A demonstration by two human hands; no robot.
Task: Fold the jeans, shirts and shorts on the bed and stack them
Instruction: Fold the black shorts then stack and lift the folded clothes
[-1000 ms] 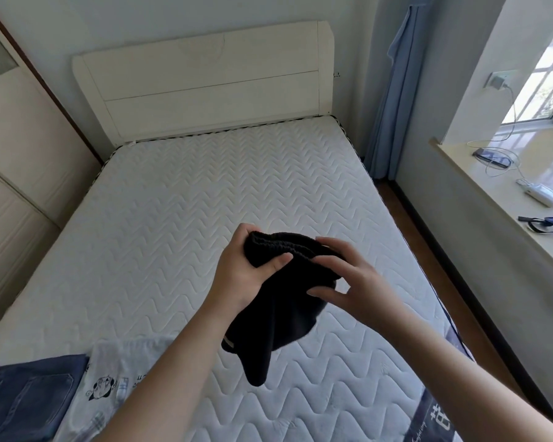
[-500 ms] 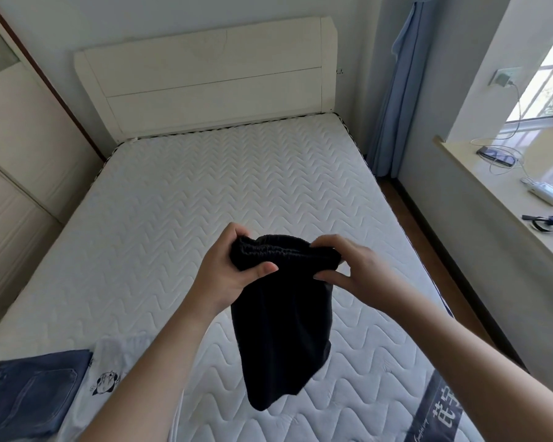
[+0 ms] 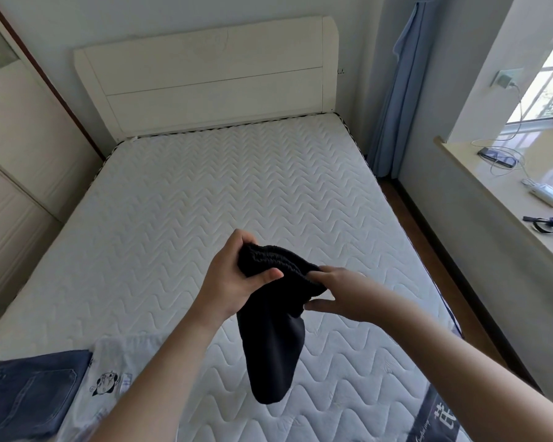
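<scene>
Filling most of the view, the white quilted mattress with a zigzag stitch (image 3: 205, 218) runs from the near edge to a cream wooden headboard (image 3: 211, 78) at the far wall. At the near left corner of the mattress lies a folded pair of dark blue denim jeans (image 3: 29, 397), and just to their right, touching them, a white shirt with a small cartoon print (image 3: 109, 381). Above the middle of the mattress a pair of black fabric shorts with a ribbed elastic waistband (image 3: 272, 339) hangs clear of the bed, the bunched waistband on top and the rest drooping straight down towards the near side. The left hand (image 3: 233, 275) is closed around the left end of the waistband, thumb pressed across the front. The right hand (image 3: 342, 291) pinches the waistband's right end between fingers above and thumb below, so the shorts hang between and beneath both hands.
</scene>
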